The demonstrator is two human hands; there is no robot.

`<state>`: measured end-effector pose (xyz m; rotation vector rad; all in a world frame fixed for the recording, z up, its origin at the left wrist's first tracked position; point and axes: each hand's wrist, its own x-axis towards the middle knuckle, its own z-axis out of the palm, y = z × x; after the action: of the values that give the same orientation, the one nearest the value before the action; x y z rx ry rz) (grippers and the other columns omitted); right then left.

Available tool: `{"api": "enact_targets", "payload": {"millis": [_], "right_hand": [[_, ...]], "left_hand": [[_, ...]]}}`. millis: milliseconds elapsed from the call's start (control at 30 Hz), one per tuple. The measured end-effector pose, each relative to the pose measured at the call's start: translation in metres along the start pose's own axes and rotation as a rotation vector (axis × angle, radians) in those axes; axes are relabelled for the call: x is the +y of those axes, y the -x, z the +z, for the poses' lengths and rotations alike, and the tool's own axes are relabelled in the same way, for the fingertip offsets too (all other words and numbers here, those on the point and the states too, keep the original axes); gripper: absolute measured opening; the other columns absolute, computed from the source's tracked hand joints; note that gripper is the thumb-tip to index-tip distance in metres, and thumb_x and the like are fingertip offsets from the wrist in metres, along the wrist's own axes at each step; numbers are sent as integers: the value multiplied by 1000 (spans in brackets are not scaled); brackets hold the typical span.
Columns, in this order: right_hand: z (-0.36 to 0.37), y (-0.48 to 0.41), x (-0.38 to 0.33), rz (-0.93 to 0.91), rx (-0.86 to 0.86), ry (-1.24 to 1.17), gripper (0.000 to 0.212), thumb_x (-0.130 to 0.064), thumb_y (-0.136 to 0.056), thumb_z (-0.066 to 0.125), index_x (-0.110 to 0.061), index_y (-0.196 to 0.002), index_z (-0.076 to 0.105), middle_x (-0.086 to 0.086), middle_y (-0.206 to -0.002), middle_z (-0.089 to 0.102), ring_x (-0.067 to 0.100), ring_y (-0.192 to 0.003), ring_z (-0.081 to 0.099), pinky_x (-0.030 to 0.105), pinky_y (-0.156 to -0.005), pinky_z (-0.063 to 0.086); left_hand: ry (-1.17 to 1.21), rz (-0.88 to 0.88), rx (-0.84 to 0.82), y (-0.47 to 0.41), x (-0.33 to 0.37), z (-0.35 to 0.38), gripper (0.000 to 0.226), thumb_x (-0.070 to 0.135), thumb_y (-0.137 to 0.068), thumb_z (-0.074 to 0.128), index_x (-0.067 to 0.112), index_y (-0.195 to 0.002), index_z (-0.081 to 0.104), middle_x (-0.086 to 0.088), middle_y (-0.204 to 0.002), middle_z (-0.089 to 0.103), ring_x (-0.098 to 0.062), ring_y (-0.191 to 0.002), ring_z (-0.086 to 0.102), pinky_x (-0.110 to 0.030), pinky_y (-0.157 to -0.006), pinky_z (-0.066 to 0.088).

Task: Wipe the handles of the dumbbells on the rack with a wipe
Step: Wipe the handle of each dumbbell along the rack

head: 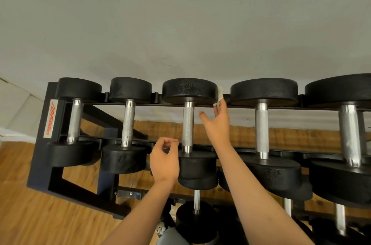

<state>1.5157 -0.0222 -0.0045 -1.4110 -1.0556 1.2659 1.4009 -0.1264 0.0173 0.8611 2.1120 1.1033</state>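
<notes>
Several black dumbbells with knurled steel handles lie across the top tier of the dark rack (43,156). My right hand (217,124) reaches up beside the far head of the third dumbbell (189,90), to the right of its handle (188,126). A small white wipe (220,95) is pinched at its fingertips, and the thumb is spread apart. My left hand (164,159) hovers at the near head of the same dumbbell, just left of the handle, with its fingers curled and nothing in them.
A grey wall rises behind the rack, with wooden floor (30,214) below and to the left. More dumbbells (195,222) lie on the lower tiers under my arms. Larger dumbbells (263,128) fill the top tier to the right.
</notes>
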Motion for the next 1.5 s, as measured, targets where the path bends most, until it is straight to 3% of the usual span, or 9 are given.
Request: {"api": "enact_targets", "payload": {"millis": [333,500,700,833,1000,1133,1200,1333,1500], "right_hand": [[4,0,9,59,9,-41,75,-4,-85,69,-23,-147,31,2,-152,38,14,-140,33,24,-103,35],[10,-6,3,44,45,-78,72,-4,-84,69,-22,-145,35,1,-147,44,13,-137,38,32,-109,37],[6,-2,0,60,29,-114,74,-2,-85,68,-19,-148,32,1,-149,42,14,-139,36,24,-106,35],[2,-10,-12,-9,-8,-118,73,5,-84,65,-16,-147,34,-1,-144,47,8,-134,41,28,-112,35],[-1,8,-7,-1,-10,-142,78,10,-85,57,-20,-151,27,-1,-154,34,12,-143,29,32,-116,28],[-3,-2,-18,-31,9,-172,65,10,-89,50,-18,-146,37,-2,-146,45,9,-137,39,38,-114,34],[-4,-4,-22,-31,29,-178,61,8,-91,48,-19,-145,39,-2,-146,46,8,-135,40,36,-114,35],[-3,12,-18,-40,72,-143,59,7,-94,46,-21,-145,39,-2,-149,42,6,-137,37,17,-110,33],[-1,-3,-26,-65,70,-134,58,7,-92,47,-20,-143,43,-2,-146,45,9,-136,39,37,-114,35]], "left_hand": [[2,-10,4,0,0,0,9,16,-91,59,18,-84,65,5,-85,66,-10,-87,61,-31,-80,49],[3,-2,1,-1,-1,1,9,15,-91,59,17,-84,65,5,-86,66,-7,-87,60,-24,-76,45],[4,5,-3,0,1,0,9,14,-91,59,15,-84,65,5,-86,66,-4,-86,59,-16,-72,39],[13,-1,-4,0,1,0,10,14,-91,59,14,-84,65,6,-86,65,-3,-86,59,-13,-71,38],[12,-2,3,0,1,0,9,13,-91,59,14,-85,66,6,-86,65,-4,-86,59,-14,-72,38],[21,-6,2,1,2,-1,10,14,-92,58,14,-85,66,7,-85,65,-5,-85,59,-16,-71,39],[18,-4,7,1,3,-1,10,14,-92,58,14,-85,66,7,-85,65,-5,-85,58,-16,-71,39],[7,-8,10,1,2,-1,10,15,-92,58,15,-86,66,7,-86,65,-5,-85,59,-15,-70,38],[28,-9,15,1,1,0,10,14,-92,58,15,-85,66,7,-84,65,-5,-84,59,-18,-71,41]]}}
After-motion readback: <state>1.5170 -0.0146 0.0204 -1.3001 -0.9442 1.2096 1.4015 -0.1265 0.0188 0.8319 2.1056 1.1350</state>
